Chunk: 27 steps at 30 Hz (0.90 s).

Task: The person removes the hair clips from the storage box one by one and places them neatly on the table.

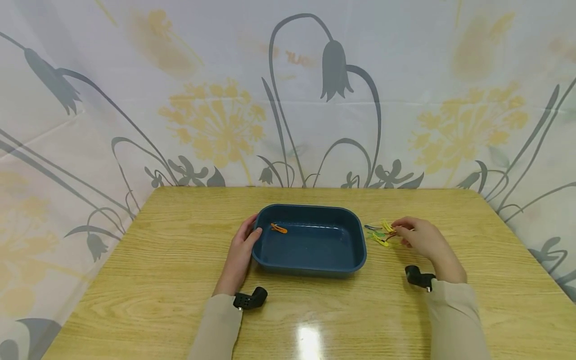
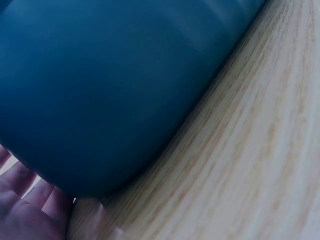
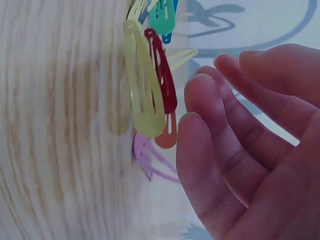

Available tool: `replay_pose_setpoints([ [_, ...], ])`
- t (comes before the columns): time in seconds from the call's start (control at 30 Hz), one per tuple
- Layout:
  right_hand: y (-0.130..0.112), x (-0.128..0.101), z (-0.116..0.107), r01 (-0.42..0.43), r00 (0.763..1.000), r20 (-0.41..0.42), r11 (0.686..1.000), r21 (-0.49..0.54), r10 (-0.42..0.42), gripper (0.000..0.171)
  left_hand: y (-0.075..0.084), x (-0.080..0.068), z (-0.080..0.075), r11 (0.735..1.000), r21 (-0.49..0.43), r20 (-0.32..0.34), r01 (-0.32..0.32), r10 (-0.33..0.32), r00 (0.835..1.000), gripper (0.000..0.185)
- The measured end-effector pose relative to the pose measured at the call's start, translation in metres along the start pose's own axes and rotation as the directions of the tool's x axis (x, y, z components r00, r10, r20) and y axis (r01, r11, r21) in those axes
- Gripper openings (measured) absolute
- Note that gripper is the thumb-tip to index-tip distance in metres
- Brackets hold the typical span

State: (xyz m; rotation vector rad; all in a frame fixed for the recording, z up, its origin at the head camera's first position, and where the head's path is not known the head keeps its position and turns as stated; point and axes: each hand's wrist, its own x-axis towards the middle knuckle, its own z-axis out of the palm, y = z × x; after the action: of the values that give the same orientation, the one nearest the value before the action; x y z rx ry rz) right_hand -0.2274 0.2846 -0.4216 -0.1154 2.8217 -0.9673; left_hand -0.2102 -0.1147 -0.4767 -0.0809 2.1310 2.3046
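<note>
One orange hair clip (image 1: pixel 278 228) is already lying in the blue tray (image 1: pixel 315 265), near its left end, while the left hand (image 1: pixel 240 250) is bracing the tray's left wall with relaxed fingers. The right hand (image 1: pixel 420 239) is hovering at the pile of coloured clips (image 1: pixel 381 232) just right of the tray, fingers (image 3: pixel 210 150) loosely curved and gripping nothing. Judging by this, a pick is underway; the next move calls for pinching a single clip off the tangled heap.
</note>
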Motion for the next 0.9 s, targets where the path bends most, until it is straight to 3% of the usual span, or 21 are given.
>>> replay_pose_setpoints([
  [0.17, -0.005, 0.000, 0.000, 0.016, 1.000, 0.004, 1.000, 0.011, -0.016, 0.038, 0.000, 0.000, 0.000, 1.000, 0.002, 0.003, -0.002, 0.002, 1.000, 0.042],
  [0.47, -0.017, 0.000, 0.000, 0.061, 0.998, -0.012, 0.998, 0.005, -0.061, 0.038, 0.018, -0.010, 0.002, 0.999, -0.022, 0.029, 0.024, -0.023, 0.999, 0.045],
  [0.7, -0.022, 0.001, 0.003, 0.114, 0.993, -0.030, 0.993, -0.023, -0.114, 0.036, 0.004, -0.002, 0.000, 1.000, 0.010, 0.005, -0.004, 0.004, 1.000, 0.042],
  [0.9, -0.030, -0.001, 0.005, 0.121, 0.993, -0.020, 0.992, 0.022, -0.120, 0.037, 0.000, -0.001, 0.001, 1.000, 0.013, -0.002, -0.021, 0.021, 1.000, 0.042],
])
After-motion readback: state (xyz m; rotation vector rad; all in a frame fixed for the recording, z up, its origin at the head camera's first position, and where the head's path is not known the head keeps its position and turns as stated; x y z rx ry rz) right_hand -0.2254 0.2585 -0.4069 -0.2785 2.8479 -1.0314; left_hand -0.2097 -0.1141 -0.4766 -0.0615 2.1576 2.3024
